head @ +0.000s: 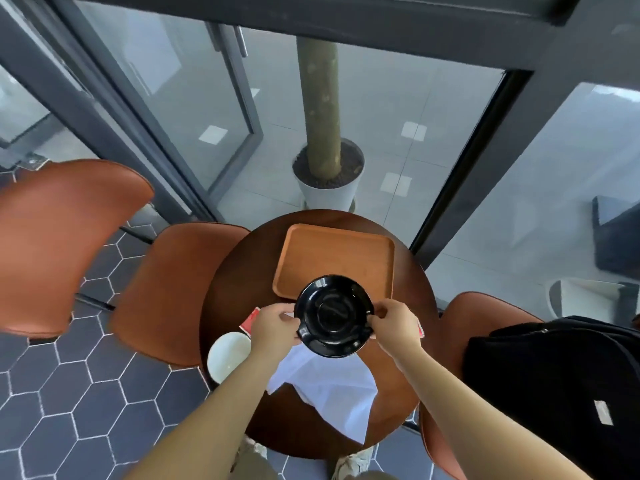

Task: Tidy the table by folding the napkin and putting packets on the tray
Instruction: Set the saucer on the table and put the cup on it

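**Inspector A:** We start at the left. A white cup [228, 357] stands at the eight o'clock edge of the round surface [228, 289]. Just above it, a red packet [250, 320] shows beside the left hand [275, 325], partly hidden by it.

**Inspector B:** Agreed. We note the left hand's fingers [289, 318] are closed on the nine o'clock rim of a black saucer [334, 316]. The forearm rises from the lower left and the wrist is straight.

**Inspector A:** The saucer is level and held over the near edge of the wooden tray [334, 258]. We cannot tell whether it touches the tray. The tray sits toward twelve o'clock and carries no packets.

**Inspector B:** The white napkin [329, 389] lies unfolded and creased at six o'clock, directly under the saucer's near rim.

**Inspector A:** On the right, the right hand [396, 327] pinches the three o'clock rim. A second red packet [420, 330] shows as a sliver behind that wrist.

**Inspector B:** Our judgement: the step in hand is clearing the saucer off the napkin; folding and packet placement are not yet done.

**Inspector A:** The next move calls for setting the saucer down clear of the napkin, level, with both hands letting go together.
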The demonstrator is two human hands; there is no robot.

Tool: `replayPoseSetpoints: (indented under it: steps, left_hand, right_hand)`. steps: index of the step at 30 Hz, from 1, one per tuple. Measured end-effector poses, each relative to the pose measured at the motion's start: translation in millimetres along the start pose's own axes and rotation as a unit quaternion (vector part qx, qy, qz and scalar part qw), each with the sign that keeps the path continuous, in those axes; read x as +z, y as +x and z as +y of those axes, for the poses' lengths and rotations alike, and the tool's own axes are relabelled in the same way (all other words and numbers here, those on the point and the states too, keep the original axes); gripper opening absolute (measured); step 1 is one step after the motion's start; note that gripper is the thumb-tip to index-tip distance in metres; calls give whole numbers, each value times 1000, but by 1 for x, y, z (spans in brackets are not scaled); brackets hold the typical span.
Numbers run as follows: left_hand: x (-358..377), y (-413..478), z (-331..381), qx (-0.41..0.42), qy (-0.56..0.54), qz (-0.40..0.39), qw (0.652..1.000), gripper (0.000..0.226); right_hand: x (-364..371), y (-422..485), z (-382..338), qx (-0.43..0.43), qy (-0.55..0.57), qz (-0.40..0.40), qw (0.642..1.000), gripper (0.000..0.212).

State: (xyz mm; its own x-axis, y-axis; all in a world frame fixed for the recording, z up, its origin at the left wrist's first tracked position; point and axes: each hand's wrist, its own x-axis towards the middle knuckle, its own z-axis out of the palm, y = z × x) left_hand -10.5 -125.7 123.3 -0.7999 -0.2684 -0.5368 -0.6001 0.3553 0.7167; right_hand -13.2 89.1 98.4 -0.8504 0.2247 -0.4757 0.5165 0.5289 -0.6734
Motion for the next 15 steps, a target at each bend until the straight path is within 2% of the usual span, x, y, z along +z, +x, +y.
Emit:
replayPoseSetpoints:
  steps: [5, 15]
  left_hand:
    - [-44, 14, -11, 13, -11, 36, 999, 33]
    - [-124, 79, -38, -18, -49, 12, 999, 28]
  right_hand:
    - [35, 3, -39, -15, -25, -27, 999, 19]
    - [119, 18, -104, 21, -64, -30, 997, 15]
